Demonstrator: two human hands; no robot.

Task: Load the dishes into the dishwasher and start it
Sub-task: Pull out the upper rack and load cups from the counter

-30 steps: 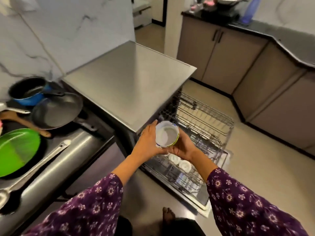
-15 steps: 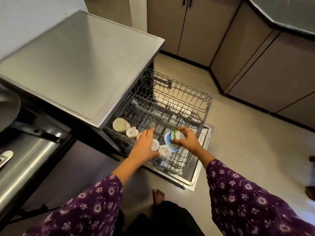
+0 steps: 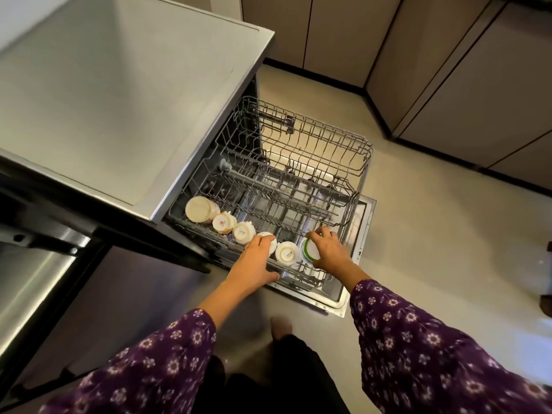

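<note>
Cups [image 3: 243, 231] stand base-up in a line along the seven o'clock edge of the pulled-out wire rack [image 3: 298, 162]. We judge that this lets wash water run off instead of pooling. At the line's five o'clock end, our right hand [image 3: 328, 252] has its fingers curled round the green-banded cup [image 3: 309, 249]. It holds the cup at a tilt in the free slot just beside the nearest white cup [image 3: 286, 253].

Our left hand [image 3: 254, 264], at nine o'clock of that, drapes its fingers over a fourth cup [image 3: 271, 250], with the thumb at the rack's rim. We read this as steadying the neighbours, but we cannot tell whether the fingers truly grasp.

The cups look glazed, smooth and round. The one at the ten o'clock end is wider and beige. The rack is grey coated wire, a grid with upright tines to wedge rims. The dishwasher top [image 3: 119, 100] is flat brushed steel.
</note>
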